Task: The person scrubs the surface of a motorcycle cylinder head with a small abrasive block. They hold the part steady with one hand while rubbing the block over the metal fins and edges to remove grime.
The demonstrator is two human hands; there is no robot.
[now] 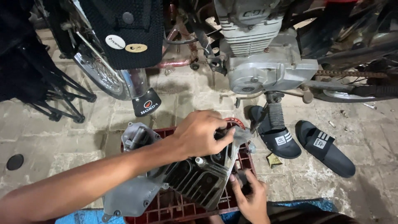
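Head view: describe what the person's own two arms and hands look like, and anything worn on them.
Both are bare. The left hand comes off a long forearm showing no sleeve, glove, watch or ring. The right hand is also ungloved and ringless; only a short stretch of its wrist shows at the bottom edge, so any sleeve further up is out of view.

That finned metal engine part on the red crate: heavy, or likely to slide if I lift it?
The finned engine part looks cast metal, so probably heavy and stiff. It sits tilted on the red crate, so it may tip. Left hand and right hand both steady it.
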